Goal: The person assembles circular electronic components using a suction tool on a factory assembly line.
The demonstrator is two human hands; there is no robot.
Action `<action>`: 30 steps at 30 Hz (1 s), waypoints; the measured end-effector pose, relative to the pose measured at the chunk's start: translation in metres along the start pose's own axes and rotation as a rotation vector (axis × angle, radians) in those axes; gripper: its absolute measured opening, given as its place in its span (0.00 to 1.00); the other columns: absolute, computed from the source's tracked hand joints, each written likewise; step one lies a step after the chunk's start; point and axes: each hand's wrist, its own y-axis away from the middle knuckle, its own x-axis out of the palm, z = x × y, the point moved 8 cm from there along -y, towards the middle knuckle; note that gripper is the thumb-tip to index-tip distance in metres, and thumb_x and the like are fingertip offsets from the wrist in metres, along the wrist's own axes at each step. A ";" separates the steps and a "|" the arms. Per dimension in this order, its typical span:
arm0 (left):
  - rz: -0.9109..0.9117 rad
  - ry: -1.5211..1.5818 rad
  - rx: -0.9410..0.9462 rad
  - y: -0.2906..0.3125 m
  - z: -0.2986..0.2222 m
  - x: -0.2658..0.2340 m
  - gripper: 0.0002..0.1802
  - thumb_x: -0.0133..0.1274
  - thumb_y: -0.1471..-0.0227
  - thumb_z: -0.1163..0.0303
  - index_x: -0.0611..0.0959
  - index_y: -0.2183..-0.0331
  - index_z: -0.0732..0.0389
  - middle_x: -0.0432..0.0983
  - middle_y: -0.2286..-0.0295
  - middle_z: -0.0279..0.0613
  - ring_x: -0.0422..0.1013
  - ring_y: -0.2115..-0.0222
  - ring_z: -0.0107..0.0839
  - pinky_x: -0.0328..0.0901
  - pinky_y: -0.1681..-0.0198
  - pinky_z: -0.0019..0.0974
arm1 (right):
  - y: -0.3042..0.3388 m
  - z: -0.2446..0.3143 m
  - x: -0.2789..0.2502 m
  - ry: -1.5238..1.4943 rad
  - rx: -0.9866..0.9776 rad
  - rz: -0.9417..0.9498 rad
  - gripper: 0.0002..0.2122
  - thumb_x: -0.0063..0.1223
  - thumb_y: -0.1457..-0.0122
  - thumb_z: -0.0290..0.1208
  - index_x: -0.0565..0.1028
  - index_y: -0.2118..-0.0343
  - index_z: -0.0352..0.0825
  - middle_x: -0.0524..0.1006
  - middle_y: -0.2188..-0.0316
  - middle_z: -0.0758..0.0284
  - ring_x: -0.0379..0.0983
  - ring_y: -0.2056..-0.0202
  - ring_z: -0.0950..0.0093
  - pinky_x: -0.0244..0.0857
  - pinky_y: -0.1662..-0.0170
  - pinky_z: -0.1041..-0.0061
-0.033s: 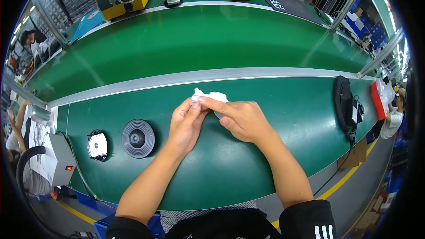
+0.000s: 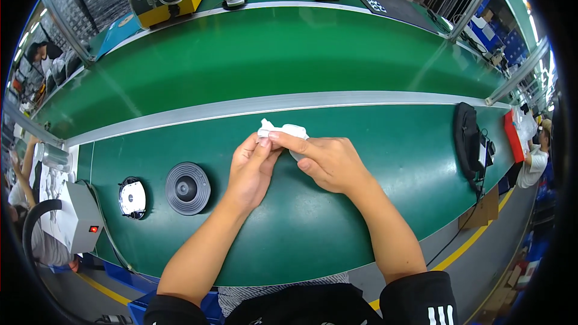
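A white piece (image 2: 294, 130), barely shifted leftward, its grip seemingly undisturbed, is pinched at frame centre by the left hand (image 2: 250, 168), fingers closed, and touched by the right hand (image 2: 331, 162), index extended, thumb apart, fuller hold unclear. A dark disc (image 2: 187, 188) is seen lower left.

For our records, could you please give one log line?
left hand: holds white piece; right hand: touches it; nearby: grey disc

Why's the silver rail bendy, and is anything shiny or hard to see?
In the head view, the fisheye lens bends the silver rail; in the head view, pale glare streaks the green upper surface; in the head view, the white piece is bright and small, so details are hard to tell.
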 end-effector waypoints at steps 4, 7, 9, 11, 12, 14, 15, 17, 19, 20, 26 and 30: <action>-0.007 0.007 -0.016 -0.001 0.001 0.000 0.14 0.46 0.36 0.63 0.76 0.55 0.62 0.76 0.56 0.43 0.71 0.52 0.33 0.60 0.41 0.42 | -0.001 0.000 -0.005 0.023 0.027 0.001 0.22 0.32 0.34 0.53 0.70 0.41 0.57 0.75 0.79 0.65 0.72 0.78 0.62 0.66 0.74 0.66; -0.002 0.054 0.013 -0.001 -0.002 -0.003 0.14 0.45 0.36 0.65 0.76 0.55 0.63 0.77 0.57 0.42 0.71 0.52 0.32 0.60 0.41 0.41 | 0.000 -0.005 -0.003 0.057 0.027 0.011 0.20 0.35 0.34 0.50 0.71 0.43 0.57 0.74 0.80 0.66 0.72 0.78 0.62 0.66 0.74 0.66; 0.002 0.078 0.036 -0.002 -0.002 -0.009 0.14 0.45 0.36 0.65 0.76 0.54 0.63 0.77 0.57 0.42 0.71 0.52 0.32 0.60 0.41 0.41 | -0.001 -0.004 -0.010 0.092 0.036 0.007 0.20 0.37 0.35 0.49 0.72 0.43 0.56 0.73 0.81 0.66 0.71 0.78 0.63 0.66 0.73 0.66; -0.084 0.107 0.078 -0.004 -0.006 -0.022 0.17 0.46 0.36 0.63 0.72 0.50 0.61 0.73 0.52 0.41 0.69 0.49 0.33 0.59 0.39 0.42 | 0.004 -0.018 -0.012 0.130 0.049 0.005 0.19 0.39 0.35 0.48 0.72 0.44 0.55 0.72 0.82 0.66 0.71 0.79 0.63 0.67 0.73 0.67; -0.049 0.054 0.117 -0.004 -0.011 -0.020 0.17 0.45 0.36 0.64 0.71 0.49 0.61 0.72 0.51 0.41 0.67 0.48 0.33 0.58 0.39 0.42 | 0.014 -0.042 -0.010 0.221 0.068 -0.011 0.21 0.37 0.35 0.51 0.72 0.43 0.52 0.71 0.83 0.67 0.69 0.80 0.66 0.65 0.73 0.69; -0.157 -0.006 0.104 -0.002 -0.012 -0.025 0.17 0.45 0.35 0.64 0.71 0.49 0.62 0.72 0.51 0.41 0.67 0.48 0.33 0.59 0.40 0.42 | 0.019 -0.053 -0.014 0.317 0.094 -0.026 0.24 0.34 0.34 0.53 0.72 0.42 0.48 0.70 0.85 0.67 0.67 0.81 0.69 0.63 0.73 0.71; -0.155 -0.006 0.106 -0.003 -0.014 -0.028 0.17 0.45 0.35 0.64 0.71 0.49 0.62 0.72 0.51 0.41 0.67 0.48 0.33 0.59 0.40 0.42 | 0.018 -0.060 -0.023 -0.093 0.243 -0.098 0.29 0.27 0.34 0.57 0.72 0.43 0.44 0.69 0.85 0.68 0.64 0.82 0.71 0.60 0.74 0.73; -0.211 -0.069 0.111 -0.006 -0.015 -0.030 0.18 0.44 0.35 0.63 0.71 0.48 0.62 0.71 0.51 0.40 0.67 0.48 0.32 0.60 0.40 0.42 | 0.018 -0.060 -0.030 -0.831 0.449 -0.202 0.46 0.06 0.41 0.71 0.65 0.38 0.37 0.68 0.85 0.70 0.56 0.82 0.77 0.53 0.74 0.76; -0.221 -0.035 0.100 -0.006 -0.010 -0.029 0.17 0.44 0.35 0.63 0.71 0.49 0.62 0.72 0.51 0.40 0.67 0.48 0.32 0.60 0.41 0.41 | 0.013 -0.033 -0.023 -1.314 0.374 -0.168 0.50 0.04 0.45 0.74 0.61 0.36 0.37 0.68 0.86 0.69 0.57 0.82 0.78 0.54 0.74 0.76; -0.234 -0.009 0.087 -0.005 -0.008 -0.030 0.17 0.45 0.35 0.63 0.72 0.49 0.62 0.72 0.51 0.40 0.68 0.49 0.33 0.61 0.41 0.41 | 0.010 -0.015 -0.020 -1.801 0.268 -0.128 0.54 0.02 0.50 0.78 0.57 0.34 0.37 0.68 0.86 0.69 0.58 0.81 0.78 0.54 0.73 0.77; -0.293 -0.066 0.081 -0.003 -0.014 -0.027 0.16 0.46 0.36 0.63 0.74 0.52 0.63 0.75 0.56 0.41 0.71 0.53 0.31 0.63 0.44 0.39 | 0.015 0.022 -0.019 -1.940 -0.224 0.236 0.69 0.16 0.68 0.89 0.53 0.35 0.24 0.70 0.86 0.73 0.54 0.86 0.85 0.50 0.76 0.82; -0.301 -0.056 0.047 -0.004 -0.010 -0.024 0.15 0.45 0.35 0.63 0.74 0.53 0.63 0.74 0.57 0.41 0.70 0.53 0.30 0.64 0.46 0.39 | 0.020 0.025 -0.024 -1.889 -0.390 0.293 0.70 0.23 0.69 0.89 0.57 0.39 0.19 0.70 0.87 0.76 0.55 0.87 0.86 0.50 0.77 0.82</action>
